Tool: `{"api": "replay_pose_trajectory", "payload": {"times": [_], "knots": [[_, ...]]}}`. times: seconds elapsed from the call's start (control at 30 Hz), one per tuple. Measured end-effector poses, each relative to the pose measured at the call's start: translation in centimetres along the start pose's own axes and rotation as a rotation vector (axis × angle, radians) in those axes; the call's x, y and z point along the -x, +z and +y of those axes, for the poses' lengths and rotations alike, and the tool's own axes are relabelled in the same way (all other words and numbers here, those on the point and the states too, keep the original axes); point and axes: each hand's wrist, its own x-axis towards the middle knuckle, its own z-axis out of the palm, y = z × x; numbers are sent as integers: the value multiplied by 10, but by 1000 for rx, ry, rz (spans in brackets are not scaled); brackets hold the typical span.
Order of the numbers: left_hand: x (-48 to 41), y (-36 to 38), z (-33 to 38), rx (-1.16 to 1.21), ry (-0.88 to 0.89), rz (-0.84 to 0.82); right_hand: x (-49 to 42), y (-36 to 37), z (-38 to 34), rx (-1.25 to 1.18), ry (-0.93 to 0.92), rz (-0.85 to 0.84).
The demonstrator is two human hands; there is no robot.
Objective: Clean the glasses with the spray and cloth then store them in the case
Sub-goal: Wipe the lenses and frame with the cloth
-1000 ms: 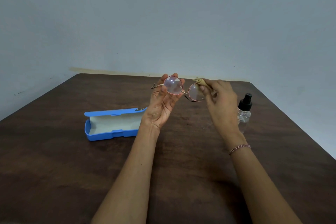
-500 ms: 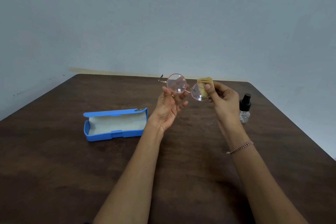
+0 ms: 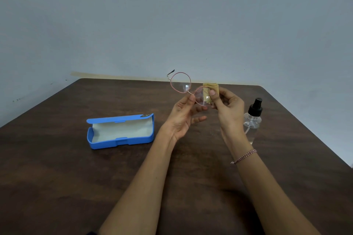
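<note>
Glasses (image 3: 180, 82): held above the table (image 3: 76, 187); left hand (image 3: 183, 118) pinches the frame near the bridge, right hand (image 3: 229, 108) pinches the cloth (image 3: 212, 86) over one lens. Case (image 3: 118, 142): open, on the table, left of the hands. Spray (image 3: 252, 120): upright, right of them.

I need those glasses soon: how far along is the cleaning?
Spraying looks done: the spray bottle stands aside on the table. In hand: the left hand holds the glasses by the frame while the right hand pinches the cloth over one lens. Left: possibly the other lens, then storing them; the case lies open and empty.
</note>
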Motion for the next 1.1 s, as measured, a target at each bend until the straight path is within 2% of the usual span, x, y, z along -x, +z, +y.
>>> {"api": "replay_pose_trajectory", "payload": {"times": [0.17, 0.3, 0.4, 0.93, 1.1], "knots": [[0, -3, 1, 5, 7, -27, -1, -2, 0, 57, 7, -2], [-2, -7, 0, -9, 18, -31, -2, -4, -2, 353, -227, 63], [-3, -8, 0, -36, 35, -27, 0, -2, -2, 449, -306, 38], [-4, -10, 1, 36, 45, -97, 4, 0, -5, 519, -404, -4], [-4, -10, 2, 41, 75, -73, 8, 2, -7, 631, -481, -26]]}}
